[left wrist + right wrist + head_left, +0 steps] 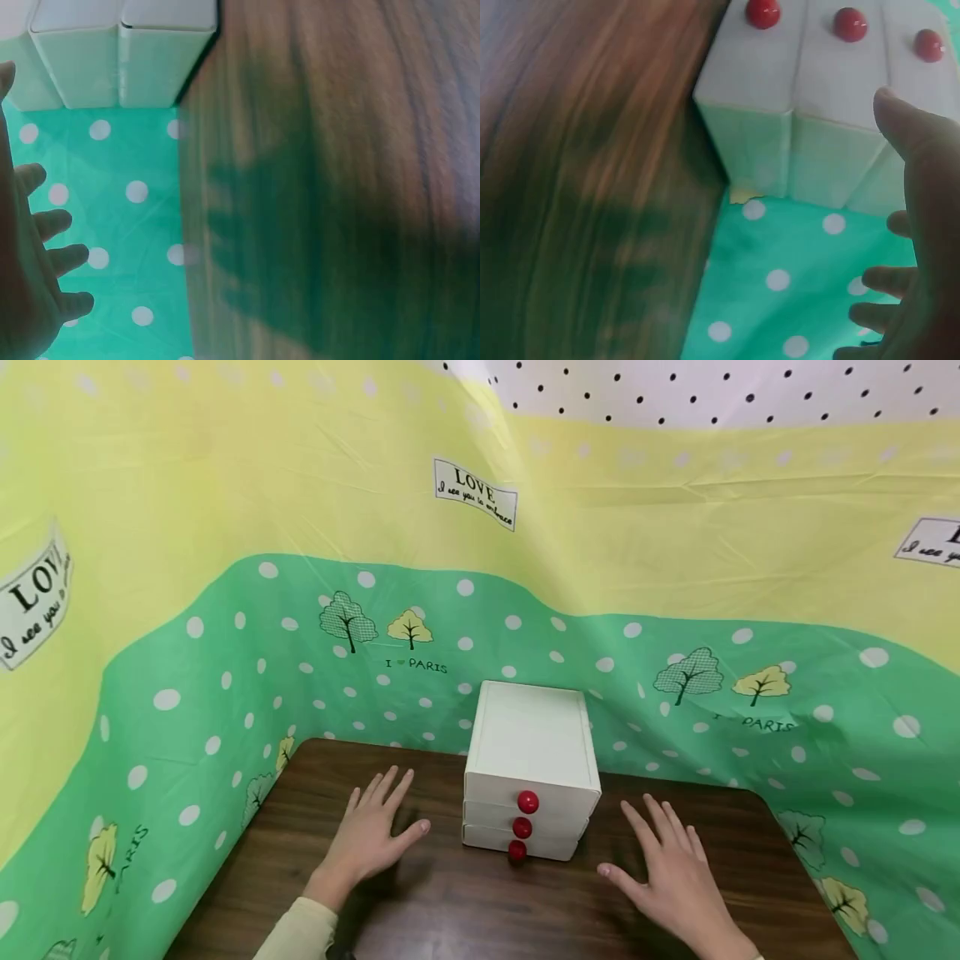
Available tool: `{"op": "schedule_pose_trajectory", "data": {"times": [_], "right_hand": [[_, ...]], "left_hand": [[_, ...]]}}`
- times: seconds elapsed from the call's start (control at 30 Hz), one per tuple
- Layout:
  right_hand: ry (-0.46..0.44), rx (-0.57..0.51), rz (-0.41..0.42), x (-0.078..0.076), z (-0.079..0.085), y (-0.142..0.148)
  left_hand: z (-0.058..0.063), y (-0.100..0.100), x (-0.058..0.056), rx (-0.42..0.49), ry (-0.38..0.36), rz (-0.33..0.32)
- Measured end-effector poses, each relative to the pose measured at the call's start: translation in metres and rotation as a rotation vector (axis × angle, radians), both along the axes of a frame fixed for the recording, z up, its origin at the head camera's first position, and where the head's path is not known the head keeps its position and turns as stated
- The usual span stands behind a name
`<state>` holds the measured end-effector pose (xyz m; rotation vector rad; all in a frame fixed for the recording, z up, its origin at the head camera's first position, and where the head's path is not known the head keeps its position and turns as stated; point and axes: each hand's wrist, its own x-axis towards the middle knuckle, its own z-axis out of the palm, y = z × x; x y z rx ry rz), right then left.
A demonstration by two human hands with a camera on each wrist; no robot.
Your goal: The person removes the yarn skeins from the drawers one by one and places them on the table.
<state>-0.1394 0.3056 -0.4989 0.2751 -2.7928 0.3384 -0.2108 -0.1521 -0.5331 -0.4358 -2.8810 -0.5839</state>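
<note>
A white box of three stacked drawers stands at the back middle of the table, each drawer front bearing a round red knob. To its left, my left hand hovers over the wood with fingers spread and nothing in it. On the other side my right hand is held the same way, thumb pointing toward the box. Both wrist views show the drawers, the left one their side, the right one their knobs near my thumb. Neither hand touches the box.
The dark brown wooden table ends at a hanging cloth, green with white dots below and yellow above, at the back and both sides. Printed trees and lettering decorate it. The back of the drawer box stands close to the cloth.
</note>
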Motion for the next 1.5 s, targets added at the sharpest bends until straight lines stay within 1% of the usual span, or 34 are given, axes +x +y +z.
{"op": "schedule_pose_trajectory", "data": {"times": [0.1,0.23,0.4,0.5,0.6,0.73,0.8,0.9,1.0,1.13,1.37,1.5], "right_hand": [[0.015,-0.034,0.01,0.004,0.007,-0.004],[0.008,-0.065,0.019,0.009,0.015,-0.009],[0.025,-0.086,0.028,0.012,0.024,-0.013],[0.062,-0.125,0.043,0.013,0.028,-0.017],[0.124,-0.16,0.063,0.014,0.031,-0.023],[0.193,-0.173,0.092,0.015,0.035,-0.033],[0.211,-0.175,0.099,0.015,0.036,-0.037],[0.226,-0.185,0.111,0.013,0.039,-0.043],[0.241,-0.196,0.127,0.011,0.041,-0.048],[0.224,-0.213,0.153,0.008,0.043,-0.058],[0.132,-0.285,0.194,0.007,0.047,-0.072],[0.088,-0.334,0.219,0.005,0.051,-0.082]], "left_hand": [[0.006,0.005,0.0,0.027,0.019,-0.009],[0.014,0.011,0.0,0.046,0.037,-0.016],[0.021,0.019,-0.001,0.053,0.022,-0.026],[0.023,0.022,0.0,0.07,0.008,-0.022],[0.024,0.025,-0.001,0.097,0.0,-0.025],[0.023,0.029,0.001,0.127,-0.014,-0.021],[0.023,0.032,0.002,0.136,-0.014,-0.019],[0.024,0.037,0.002,0.157,0.005,-0.02],[0.028,0.042,0.001,0.186,0.023,-0.024],[0.031,0.045,0.0,0.225,0.04,-0.027],[0.04,0.052,-0.005,0.296,0.043,-0.047],[0.043,0.055,-0.008,0.318,0.037,-0.048]]}}
